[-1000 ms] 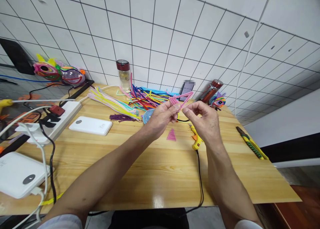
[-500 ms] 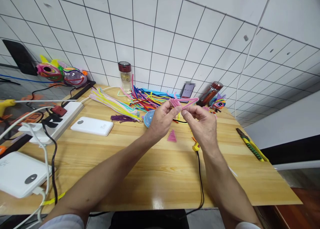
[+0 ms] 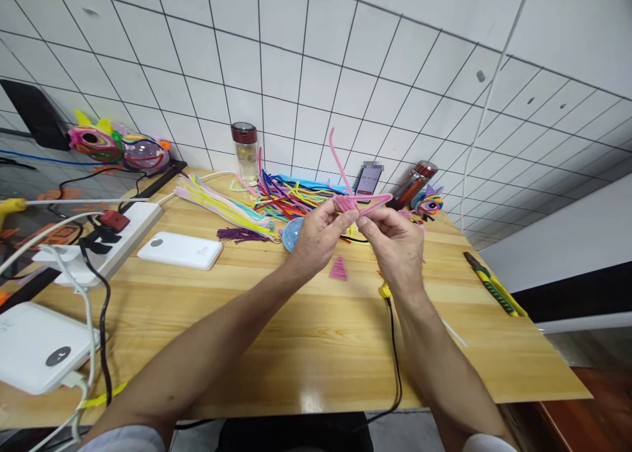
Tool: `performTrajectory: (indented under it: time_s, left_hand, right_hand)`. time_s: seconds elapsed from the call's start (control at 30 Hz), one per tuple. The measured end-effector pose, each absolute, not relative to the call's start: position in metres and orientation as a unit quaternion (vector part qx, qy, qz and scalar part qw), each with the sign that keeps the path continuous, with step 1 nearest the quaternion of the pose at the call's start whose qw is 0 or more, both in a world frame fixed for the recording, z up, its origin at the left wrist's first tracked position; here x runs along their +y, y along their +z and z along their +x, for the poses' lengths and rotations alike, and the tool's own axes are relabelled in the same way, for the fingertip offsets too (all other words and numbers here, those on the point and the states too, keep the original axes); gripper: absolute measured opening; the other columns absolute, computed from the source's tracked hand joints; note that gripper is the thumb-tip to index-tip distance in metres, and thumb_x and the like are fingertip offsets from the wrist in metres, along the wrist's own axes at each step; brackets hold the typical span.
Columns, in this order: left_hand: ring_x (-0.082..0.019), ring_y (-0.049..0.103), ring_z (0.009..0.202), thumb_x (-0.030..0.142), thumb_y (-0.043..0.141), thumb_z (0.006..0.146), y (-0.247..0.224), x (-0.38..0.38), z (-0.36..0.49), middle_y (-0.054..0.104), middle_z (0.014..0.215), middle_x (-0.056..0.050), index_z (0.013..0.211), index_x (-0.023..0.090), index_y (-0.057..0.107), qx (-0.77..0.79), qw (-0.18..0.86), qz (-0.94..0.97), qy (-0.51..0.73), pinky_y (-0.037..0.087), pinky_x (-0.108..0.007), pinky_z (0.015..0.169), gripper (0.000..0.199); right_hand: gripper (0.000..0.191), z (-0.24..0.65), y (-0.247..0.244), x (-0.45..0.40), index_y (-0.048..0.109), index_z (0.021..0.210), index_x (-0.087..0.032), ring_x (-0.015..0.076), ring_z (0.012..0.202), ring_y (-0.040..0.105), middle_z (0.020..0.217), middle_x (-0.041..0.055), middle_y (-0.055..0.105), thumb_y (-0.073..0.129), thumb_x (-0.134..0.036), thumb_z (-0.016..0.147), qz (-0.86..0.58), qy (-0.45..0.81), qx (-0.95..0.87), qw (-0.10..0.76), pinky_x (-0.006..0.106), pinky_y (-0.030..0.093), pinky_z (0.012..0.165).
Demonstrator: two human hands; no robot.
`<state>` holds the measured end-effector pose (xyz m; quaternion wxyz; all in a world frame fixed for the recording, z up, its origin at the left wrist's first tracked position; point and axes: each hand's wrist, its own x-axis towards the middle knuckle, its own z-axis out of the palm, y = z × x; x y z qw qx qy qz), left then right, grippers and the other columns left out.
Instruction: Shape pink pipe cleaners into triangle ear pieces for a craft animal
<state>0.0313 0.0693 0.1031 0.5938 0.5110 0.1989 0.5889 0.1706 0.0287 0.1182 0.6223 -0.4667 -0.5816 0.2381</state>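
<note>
Between my two hands, above the middle of the table, is a piece of pink pipe cleaners (image 3: 346, 203) wound close together. My left hand (image 3: 318, 236) pinches its wound part between thumb and fingers. My right hand (image 3: 395, 245) pinches the lower right side, where a bent pink loop sticks out over the fingers. One loose pink pipe cleaner end (image 3: 338, 156) stands up from the piece. Flat on the table below lies a pink triangle (image 3: 338, 268) of similar wound strands. Partly behind my left hand is a blue round dish (image 3: 292, 233).
Loose coloured pipe cleaners (image 3: 296, 192) lie at the back, near a glass bottle (image 3: 245, 152), a phone (image 3: 368, 177) and a red flask (image 3: 415, 183). White power banks (image 3: 180, 250) and a power strip (image 3: 111, 241) are left. A yellow-green cutter (image 3: 496, 286) lies right; a black cable (image 3: 395, 353) crosses the front.
A long pink pipe cleaner end now stands upright above the piece, where only a short tip showed before. Both hands keep their pinch in nearly the same place.
</note>
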Motion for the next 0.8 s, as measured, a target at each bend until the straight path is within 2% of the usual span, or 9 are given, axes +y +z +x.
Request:
performTrajectory:
  time_s: [0.17,0.37,0.53,0.8]
  left_hand:
    - [-0.014,0.055,0.077,0.058,0.095,0.075,0.1060,0.0700,0.0287,0.071,0.085,-0.001,0.087,0.018,0.074,0.194,0.605,0.510,0.580,0.047,-0.028,0.076,0.047]
    - [-0.014,0.059,0.081,0.055,0.097,0.073,0.1091,0.0684,0.0280,0.072,0.085,0.000,0.087,0.020,0.073,0.200,0.605,0.509,0.579,0.050,-0.028,0.080,0.045]
    - [-0.015,0.065,0.087,0.054,0.098,0.072,0.1057,0.0704,0.0275,0.073,0.088,-0.001,0.090,0.019,0.072,0.189,0.611,0.496,0.588,0.053,-0.029,0.088,0.047]
    - [-0.016,0.065,0.086,0.052,0.097,0.073,0.1078,0.0686,0.0273,0.074,0.089,-0.002,0.090,0.019,0.073,0.191,0.613,0.498,0.582,0.053,-0.029,0.084,0.045]
  right_hand:
    - [0.019,0.1721,0.1169,0.0299,0.081,0.087,-0.023,0.0171,0.073,0.071,0.085,0.0023,0.082,0.087,-0.041,0.085,-0.471,0.221,-0.591,0.616,0.031,0.060,0.072]
    - [0.022,0.1709,0.1167,0.0293,0.080,0.088,-0.023,0.0170,0.072,0.070,0.085,0.0026,0.081,0.083,-0.044,0.089,-0.483,0.188,-0.598,0.611,0.032,0.059,0.072]
    - [0.017,0.1688,0.1181,0.0291,0.080,0.085,-0.023,0.0156,0.069,0.067,0.081,0.0016,0.079,0.081,-0.039,0.089,-0.483,0.180,-0.598,0.614,0.030,0.057,0.069]
    - [0.022,0.1658,0.1186,0.0291,0.082,0.088,-0.024,0.0169,0.069,0.068,0.079,0.0012,0.078,0.085,-0.045,0.084,-0.471,0.219,-0.568,0.638,0.032,0.060,0.068]
